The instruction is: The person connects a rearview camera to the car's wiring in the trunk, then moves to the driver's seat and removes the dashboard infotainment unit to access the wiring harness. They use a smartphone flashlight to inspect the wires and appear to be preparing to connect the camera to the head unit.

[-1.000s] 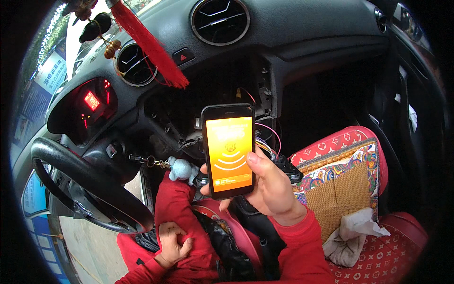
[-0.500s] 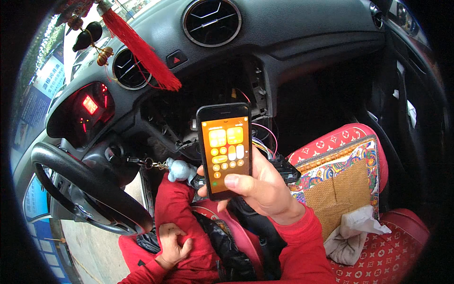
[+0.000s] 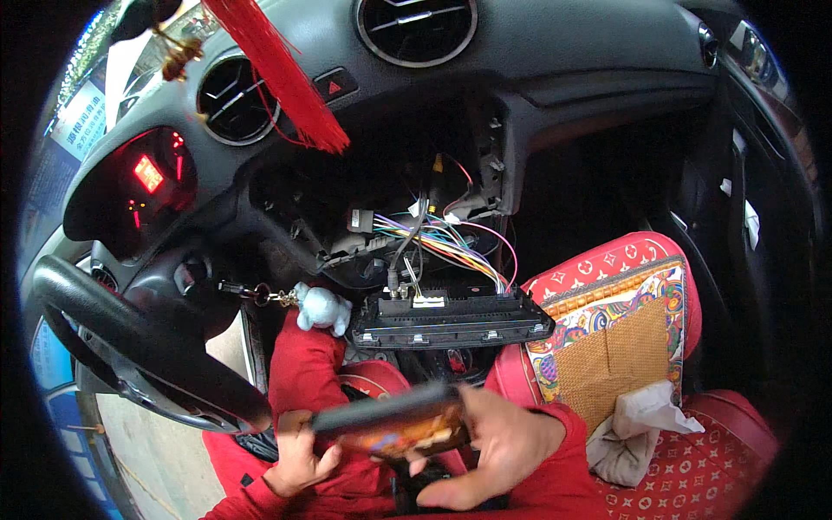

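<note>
PHONE HANDLING, UNIT UNTOUCHED

The right hand [image 3: 503, 446] is closed on the right end of the phone [image 3: 394, 425]; its thumb lies clear of the screen. The left hand [image 3: 303, 455] is at the phone's left end, fingers curled; whether it grips cannot be told through the blur. The phone lies roughly sideways between the hands, nearer the wearer than the unit [image 3: 451, 325]. Its screen is lit but unreadable.

Step in hand: by judgement, operation or repositioning of the phone. The next move appears to call for a steady hold at both ends, with one thumb free to reach the screen.

Beyond the phone, the unit stands apart from both hands, a blue charm [image 3: 322, 309] just beside its left end. Coloured wires [image 3: 459, 247] run from its rear toward the opening in the dash [image 3: 572, 69].
</note>
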Action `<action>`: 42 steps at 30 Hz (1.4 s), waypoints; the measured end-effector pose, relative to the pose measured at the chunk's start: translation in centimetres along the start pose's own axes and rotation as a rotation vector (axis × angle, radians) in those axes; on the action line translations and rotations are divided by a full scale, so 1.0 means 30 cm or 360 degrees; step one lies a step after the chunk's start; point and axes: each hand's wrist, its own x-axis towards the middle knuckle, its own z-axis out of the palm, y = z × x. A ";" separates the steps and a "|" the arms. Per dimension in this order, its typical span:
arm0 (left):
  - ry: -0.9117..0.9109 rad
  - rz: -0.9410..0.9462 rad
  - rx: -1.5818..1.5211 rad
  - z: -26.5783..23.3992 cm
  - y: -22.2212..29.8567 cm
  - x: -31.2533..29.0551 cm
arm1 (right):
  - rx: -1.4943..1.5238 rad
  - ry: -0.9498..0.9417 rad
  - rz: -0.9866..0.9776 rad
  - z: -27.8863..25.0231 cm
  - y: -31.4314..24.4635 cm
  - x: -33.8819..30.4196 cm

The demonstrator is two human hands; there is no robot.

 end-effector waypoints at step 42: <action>0.0634 -0.0199 -0.0611 -0.045 0.297 0.787 | -0.0123 -0.0368 -0.0371 -0.206 0.075 0.002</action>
